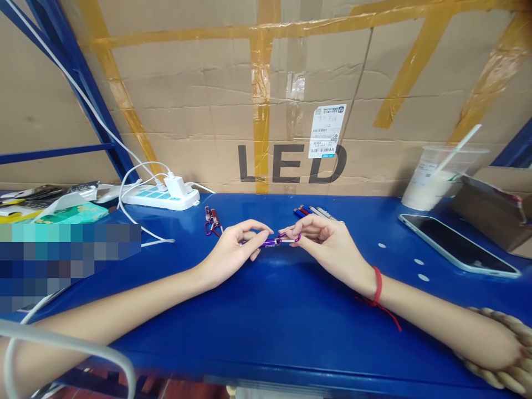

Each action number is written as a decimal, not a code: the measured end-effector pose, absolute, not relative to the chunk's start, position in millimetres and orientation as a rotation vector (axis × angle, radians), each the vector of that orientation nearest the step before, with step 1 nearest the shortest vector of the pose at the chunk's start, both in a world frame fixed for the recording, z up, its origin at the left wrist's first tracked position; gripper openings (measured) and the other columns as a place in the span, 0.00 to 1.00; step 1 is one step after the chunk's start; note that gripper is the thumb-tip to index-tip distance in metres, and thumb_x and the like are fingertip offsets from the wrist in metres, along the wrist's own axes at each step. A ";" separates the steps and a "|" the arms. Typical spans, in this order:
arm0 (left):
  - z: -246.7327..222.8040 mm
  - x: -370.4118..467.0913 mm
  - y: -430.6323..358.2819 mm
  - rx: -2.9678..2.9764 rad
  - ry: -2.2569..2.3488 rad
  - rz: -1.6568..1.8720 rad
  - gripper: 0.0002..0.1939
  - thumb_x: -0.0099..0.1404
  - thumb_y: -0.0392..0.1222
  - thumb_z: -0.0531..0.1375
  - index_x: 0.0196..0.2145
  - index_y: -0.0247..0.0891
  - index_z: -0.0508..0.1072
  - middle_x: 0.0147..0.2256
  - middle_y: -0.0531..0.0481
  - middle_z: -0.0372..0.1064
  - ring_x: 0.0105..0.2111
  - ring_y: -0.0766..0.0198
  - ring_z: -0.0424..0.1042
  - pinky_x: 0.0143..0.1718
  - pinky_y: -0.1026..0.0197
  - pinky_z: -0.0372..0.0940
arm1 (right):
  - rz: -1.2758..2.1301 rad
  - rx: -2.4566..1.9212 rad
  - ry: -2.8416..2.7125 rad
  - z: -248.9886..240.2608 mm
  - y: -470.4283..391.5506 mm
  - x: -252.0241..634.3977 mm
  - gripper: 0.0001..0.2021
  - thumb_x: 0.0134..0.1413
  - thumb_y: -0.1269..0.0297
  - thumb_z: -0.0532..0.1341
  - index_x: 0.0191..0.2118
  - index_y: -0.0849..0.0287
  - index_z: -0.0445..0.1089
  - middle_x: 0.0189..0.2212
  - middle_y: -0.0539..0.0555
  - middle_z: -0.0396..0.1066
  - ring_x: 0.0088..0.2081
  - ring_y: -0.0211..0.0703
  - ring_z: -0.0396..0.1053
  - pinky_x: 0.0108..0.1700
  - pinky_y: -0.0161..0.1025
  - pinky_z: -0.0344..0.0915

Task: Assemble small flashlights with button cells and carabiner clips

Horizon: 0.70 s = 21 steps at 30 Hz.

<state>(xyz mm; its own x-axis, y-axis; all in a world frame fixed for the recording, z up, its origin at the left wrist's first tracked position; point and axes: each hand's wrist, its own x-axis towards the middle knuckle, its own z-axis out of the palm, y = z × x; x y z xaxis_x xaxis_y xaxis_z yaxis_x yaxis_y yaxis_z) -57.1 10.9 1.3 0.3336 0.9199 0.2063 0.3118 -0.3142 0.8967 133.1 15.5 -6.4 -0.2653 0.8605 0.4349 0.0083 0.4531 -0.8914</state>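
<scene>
Between my two hands, just above the blue table [266,321], is a slim purple metal tube [271,243], like a keychain penlight. A purple carabiner [297,238] with a silver gate joins its right end. My left hand [228,249] pinches the left end of the tube, and its fingers hide part of it. The carabiner's side is held by the thumb and fingers of my right hand [332,241]. Behind my left hand lie two similar keychain tubes [211,217] with carabiners, one purple and one red. Several blue, red and silver tubes [312,211] lie behind my right hand.
A white power strip [160,197] with cables stands at the back left, near plastic packets [70,205]. On the right are a phone [457,244], a drink cup [430,177] with a straw and a brown box [490,210]. A large cardboard box [187,111] stands behind.
</scene>
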 end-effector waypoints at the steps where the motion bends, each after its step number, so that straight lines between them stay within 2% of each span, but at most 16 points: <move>1: 2.2 -56.5 9.9 1.805 1.079 0.953 0.16 0.62 0.50 0.54 0.40 0.35 0.69 0.15 0.59 0.57 0.16 0.73 0.55 0.20 0.68 0.50 | 0.980 -0.759 -1.644 -6.0 14.8 133.3 0.11 0.46 0.58 0.65 0.25 0.61 0.67 0.32 0.56 0.75 0.37 0.46 0.74 0.42 0.40 0.71; 9: 4.4 -54.6 4.4 1.820 0.971 0.779 0.18 0.64 0.50 0.52 0.44 0.34 0.69 0.14 0.61 0.52 0.15 0.74 0.50 0.17 0.68 0.47 | 0.844 -0.752 -1.789 -5.6 11.4 136.2 0.07 0.49 0.63 0.63 0.25 0.59 0.73 0.32 0.53 0.76 0.38 0.46 0.74 0.43 0.41 0.71; 12: 4.0 -55.2 5.6 1.810 0.989 0.813 0.19 0.64 0.51 0.52 0.41 0.33 0.71 0.13 0.61 0.51 0.14 0.74 0.50 0.17 0.68 0.48 | 0.733 -0.776 -1.878 -4.8 11.3 136.9 0.06 0.51 0.65 0.62 0.30 0.57 0.76 0.34 0.52 0.76 0.38 0.44 0.74 0.42 0.40 0.72; 16: 3.2 -55.2 7.4 1.794 1.028 0.855 0.19 0.64 0.52 0.51 0.40 0.33 0.71 0.13 0.61 0.50 0.14 0.74 0.50 0.17 0.69 0.47 | 0.573 -0.747 -1.981 -2.6 10.7 137.4 0.08 0.52 0.68 0.60 0.37 0.52 0.76 0.36 0.49 0.75 0.39 0.42 0.73 0.43 0.38 0.71; 21: -1.0 -56.0 11.3 1.759 1.051 0.918 0.21 0.64 0.54 0.50 0.43 0.34 0.69 0.15 0.61 0.49 0.14 0.74 0.48 0.16 0.69 0.46 | 0.620 -0.772 -2.030 0.2 7.7 135.1 0.13 0.49 0.65 0.63 0.42 0.53 0.75 0.43 0.51 0.72 0.37 0.42 0.72 0.38 0.38 0.73</move>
<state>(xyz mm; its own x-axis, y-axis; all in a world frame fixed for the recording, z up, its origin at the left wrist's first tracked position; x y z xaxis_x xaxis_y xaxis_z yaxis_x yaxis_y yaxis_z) -56.0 11.3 -1.0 0.3725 0.9150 0.1551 0.2759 -0.2688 0.9228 135.1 7.7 0.2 -0.4440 0.7145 0.5407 0.2902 0.6856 -0.6676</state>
